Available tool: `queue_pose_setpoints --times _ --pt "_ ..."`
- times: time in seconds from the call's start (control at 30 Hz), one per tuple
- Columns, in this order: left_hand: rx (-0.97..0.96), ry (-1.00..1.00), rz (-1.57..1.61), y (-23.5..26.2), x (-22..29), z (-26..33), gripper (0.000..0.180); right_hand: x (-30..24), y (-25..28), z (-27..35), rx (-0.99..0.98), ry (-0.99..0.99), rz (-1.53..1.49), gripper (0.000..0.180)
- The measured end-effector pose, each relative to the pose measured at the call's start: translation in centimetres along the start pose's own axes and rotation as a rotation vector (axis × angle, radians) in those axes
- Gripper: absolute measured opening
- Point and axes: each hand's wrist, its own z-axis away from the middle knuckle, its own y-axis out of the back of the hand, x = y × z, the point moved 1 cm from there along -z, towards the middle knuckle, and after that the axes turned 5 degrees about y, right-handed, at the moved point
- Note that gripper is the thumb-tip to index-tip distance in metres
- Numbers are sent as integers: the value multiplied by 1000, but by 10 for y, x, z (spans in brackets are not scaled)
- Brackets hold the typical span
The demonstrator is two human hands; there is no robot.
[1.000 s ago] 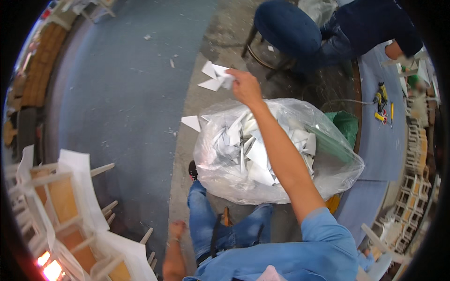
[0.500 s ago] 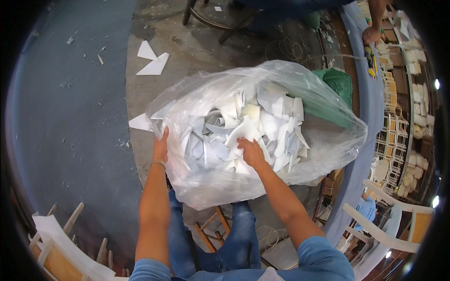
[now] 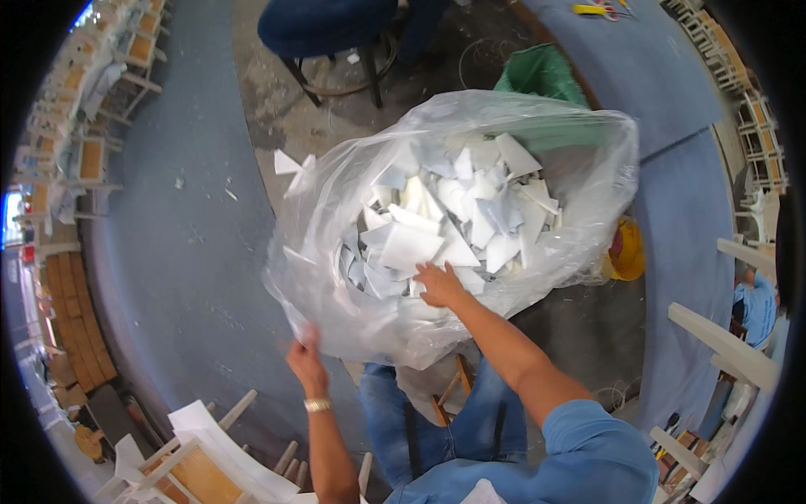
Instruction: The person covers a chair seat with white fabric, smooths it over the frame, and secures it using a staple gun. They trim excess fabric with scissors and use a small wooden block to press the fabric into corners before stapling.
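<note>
A large clear plastic bag (image 3: 336, 227) lies wide open in front of me, filled with white and pale grey offcuts (image 3: 411, 245) that look like foam or padding. My right hand (image 3: 441, 286) rests on the near side of the pile with its fingers spread, touching the pieces. Down at the bag's near left edge, my left hand (image 3: 308, 367) is closed on the plastic; its fingertips are smeared by motion.
Behind the bag stand a green sack (image 3: 541, 74) and a dark stool (image 3: 327, 29). A blue-covered table (image 3: 684, 202) runs along the right, with yellow-handled scissors (image 3: 594, 10) at its far end. Chair frames (image 3: 201, 470) crowd the lower left. A yellow object (image 3: 627, 250) sits beside the bag.
My left hand has moved nearer to me along the bag's left edge. My right hand has opened out on the offcuts, and flat white pieces now lie on top. The whole view has shifted.
</note>
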Motion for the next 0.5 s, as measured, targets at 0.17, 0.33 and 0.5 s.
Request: queue_pose_setpoints --times 0.17,0.33,0.5 --pt "-310 265 -445 14 -53 205 34 -1 -31 123 296 96 -308 40" --pt "-357 -216 -830 -6 -77 211 23 32 2 282 265 -272 -592 35" --pt "24 -4 -195 102 -39 80 12 119 -12 459 867 -516 -617 22"
